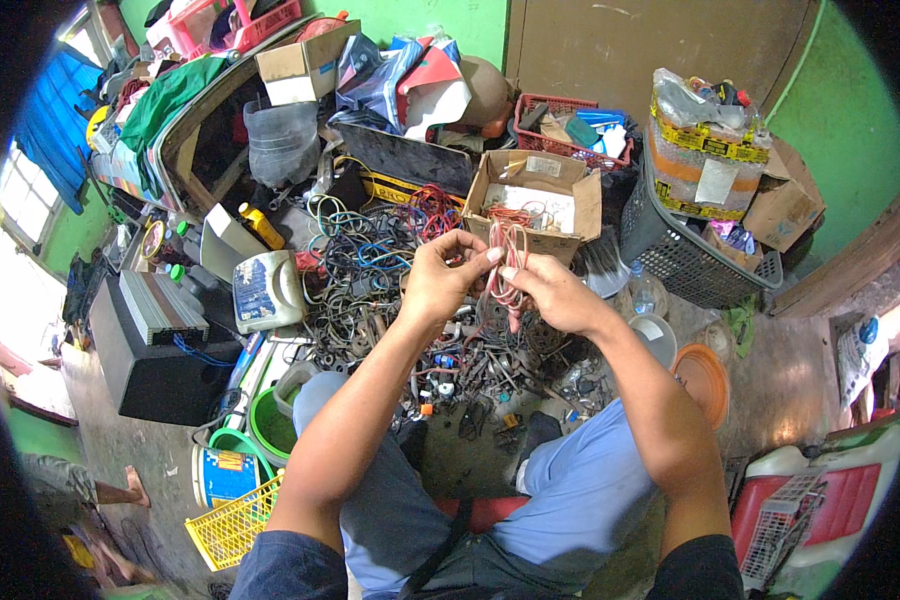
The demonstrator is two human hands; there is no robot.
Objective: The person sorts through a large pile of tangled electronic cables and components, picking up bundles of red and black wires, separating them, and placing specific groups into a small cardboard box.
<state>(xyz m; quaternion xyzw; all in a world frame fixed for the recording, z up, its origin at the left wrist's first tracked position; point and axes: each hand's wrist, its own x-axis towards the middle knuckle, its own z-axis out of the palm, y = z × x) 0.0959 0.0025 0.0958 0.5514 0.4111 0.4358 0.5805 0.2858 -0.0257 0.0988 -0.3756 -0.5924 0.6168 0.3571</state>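
Observation:
A looped bundle of pinkish-red wire (508, 240) is held up in front of me between both hands. My left hand (444, 278) is closed, its thumb and fingertips pinching the bundle's left side. From the right, my right hand (562, 292) grips the loops between thumb and curled fingers. Just beyond the hands stands an open cardboard box (552, 175) with more reddish wire (530, 214) inside. Left of it lies a big tangle of cables (355, 255) in black, blue and other colours. My fingers partly hide the middle of the bundle.
Small loose parts (450, 365) cover the floor below my hands. A white jerrycan (269, 291) and a black speaker-like box (160, 365) stand left. On the right are a grey basket (685, 240) and an orange basin (702, 380). Another person's bare foot (136, 486) shows lower left.

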